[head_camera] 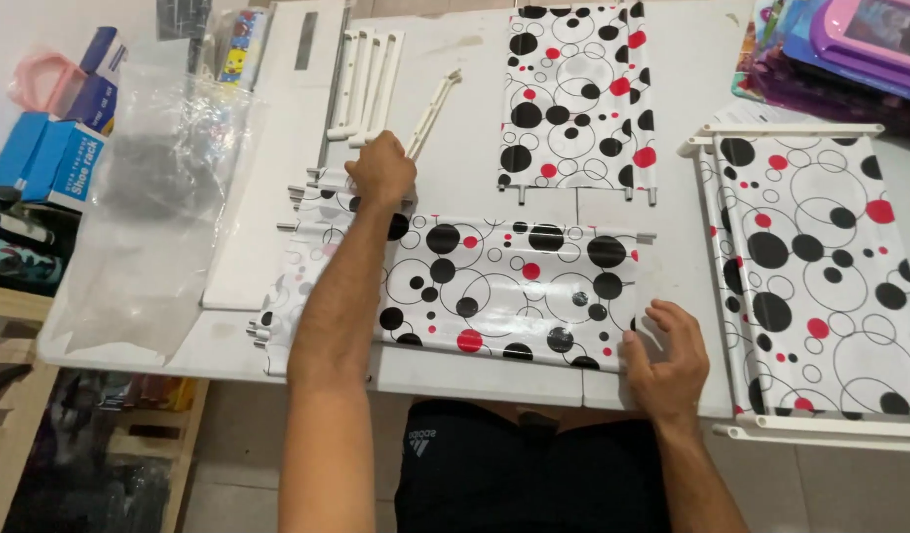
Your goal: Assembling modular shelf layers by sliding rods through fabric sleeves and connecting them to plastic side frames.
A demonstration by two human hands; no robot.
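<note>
Table (475,380) before person. Near-centre panel (514,291) lies flat on table; left hand (381,170) rests on its far left corner, right hand (665,357) at its near right corner. Second panel (576,94) behind it. Framed panel (820,276) to right, overhanging table edge. Loose rails (366,84) behind left hand. Plastic bag (149,217) at table's left; boxes (55,148) left of bag.

Two hands, left (380,170) and right (665,357), three spotted sheets laid out singly, near (514,291), far (576,94) and right (820,276), one stack of sheets (297,266), one loose white bar (432,114), one bar cluster (364,84), one plastic bag (154,212), two blue boxes (50,158), one tabletop (455,74)
</note>
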